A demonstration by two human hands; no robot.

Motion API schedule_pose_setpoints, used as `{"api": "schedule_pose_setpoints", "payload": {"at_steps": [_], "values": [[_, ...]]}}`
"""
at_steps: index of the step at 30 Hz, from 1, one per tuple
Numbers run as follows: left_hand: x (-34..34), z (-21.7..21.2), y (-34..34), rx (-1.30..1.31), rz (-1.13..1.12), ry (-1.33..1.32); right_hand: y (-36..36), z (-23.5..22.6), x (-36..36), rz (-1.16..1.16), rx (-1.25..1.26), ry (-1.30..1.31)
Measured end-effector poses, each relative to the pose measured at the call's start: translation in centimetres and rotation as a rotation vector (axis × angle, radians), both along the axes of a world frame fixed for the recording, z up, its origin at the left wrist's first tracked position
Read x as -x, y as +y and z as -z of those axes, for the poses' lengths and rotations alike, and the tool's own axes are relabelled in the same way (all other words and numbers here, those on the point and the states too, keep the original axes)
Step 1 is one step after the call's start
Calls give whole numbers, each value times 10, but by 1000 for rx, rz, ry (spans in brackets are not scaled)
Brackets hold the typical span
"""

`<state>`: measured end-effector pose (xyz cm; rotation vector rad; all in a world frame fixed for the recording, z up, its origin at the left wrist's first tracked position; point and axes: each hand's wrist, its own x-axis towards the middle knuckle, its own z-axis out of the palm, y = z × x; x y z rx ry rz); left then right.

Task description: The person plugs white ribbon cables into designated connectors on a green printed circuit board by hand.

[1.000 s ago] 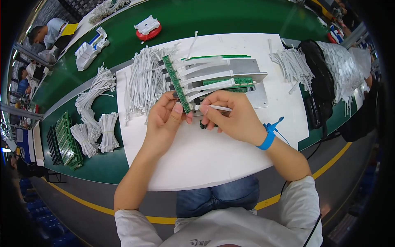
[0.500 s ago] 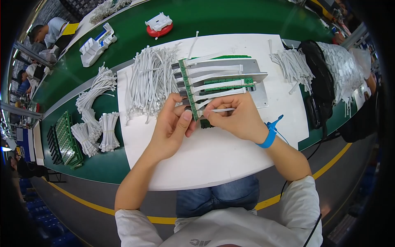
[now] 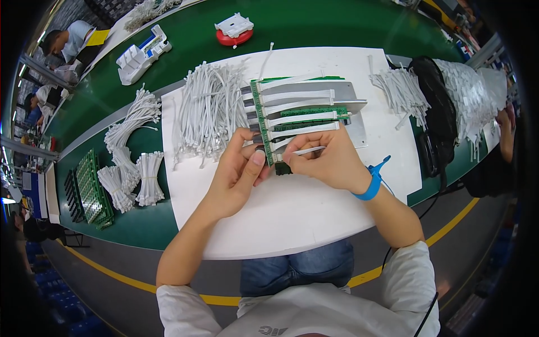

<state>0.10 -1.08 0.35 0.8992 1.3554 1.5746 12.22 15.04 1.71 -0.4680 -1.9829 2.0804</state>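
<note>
Head view: the left hand [image 3: 238, 177] pinches the near end of a narrow green circuit board [image 3: 259, 112] between thumb and fingers, while the right hand [image 3: 328, 160] grips a thin white cable [image 3: 310, 150] at that same end; whether its plug is seated cannot be told. The board is above a white sheet [image 3: 281, 224], with several white ribbon cables [image 3: 297, 96] running rightward from it. Just right of the board, partly beneath those, lies a metal plate [image 3: 356, 136]. Left of the board spreads a cable heap [image 3: 205, 112]; well right, a black case [image 3: 435, 106].
</note>
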Motion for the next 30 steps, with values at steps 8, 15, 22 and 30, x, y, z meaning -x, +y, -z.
{"api": "schedule_pose_setpoints", "payload": {"at_steps": [8, 15, 22, 30], "values": [[-1, -2, -1, 5, 4, 1, -1, 0, -1, -36, 39, -35], [-1, -1, 1, 9, 14, -30, 0, 0, -1, -52, 6, -39], [0, -1, 1, -3, 16, -16, -1, 1, -1, -29, 5, -10], [1, 2, 1, -18, 37, -25, -1, 4, -3, -34, -11, -41]]}}
